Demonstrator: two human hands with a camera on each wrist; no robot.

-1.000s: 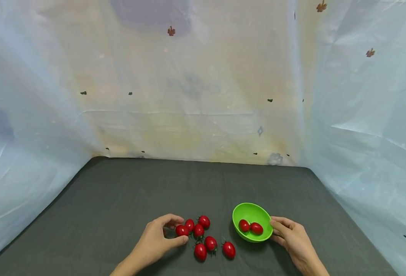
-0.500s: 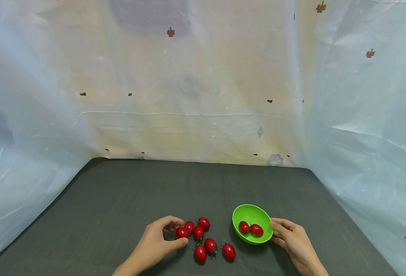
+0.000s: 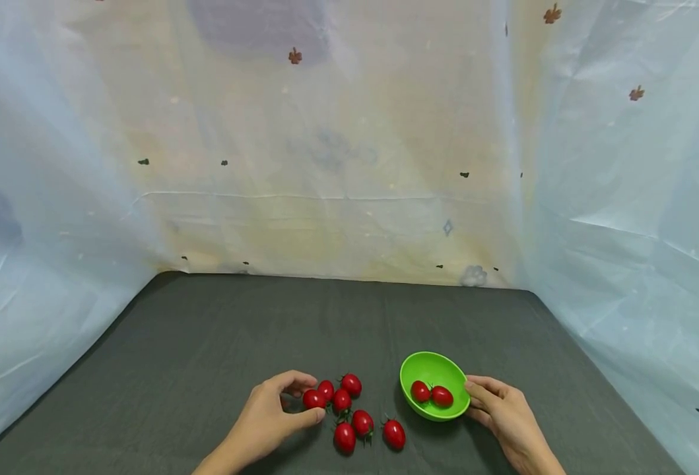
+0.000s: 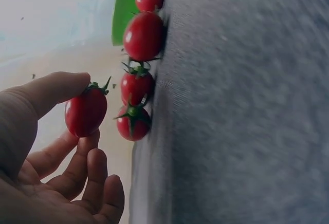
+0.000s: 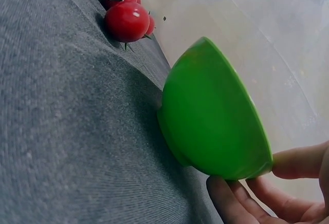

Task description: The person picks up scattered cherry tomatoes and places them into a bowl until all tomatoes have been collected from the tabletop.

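Observation:
My left hand (image 3: 267,413) pinches a red cherry tomato (image 4: 86,112) between thumb and fingers, just left of the loose group. The left wrist view has this tomato held apart from the others, its green stem near the thumb tip. With thumb on the rim and fingers under the outer wall, my right hand (image 3: 509,417) grips a light green bowl (image 3: 426,363) from its right side. Inside the bowl lie two tomatoes (image 3: 441,396). Whether its foot stands flat on the cloth I cannot tell in the right wrist view (image 5: 211,116).
Several cherry tomatoes (image 3: 362,422) lie on the dark grey cloth (image 3: 254,330) between the hands. One single tomato (image 3: 393,433) sits apart, nearer the bowl. Pale printed sheeting (image 3: 337,218) hangs behind the table and along both sides.

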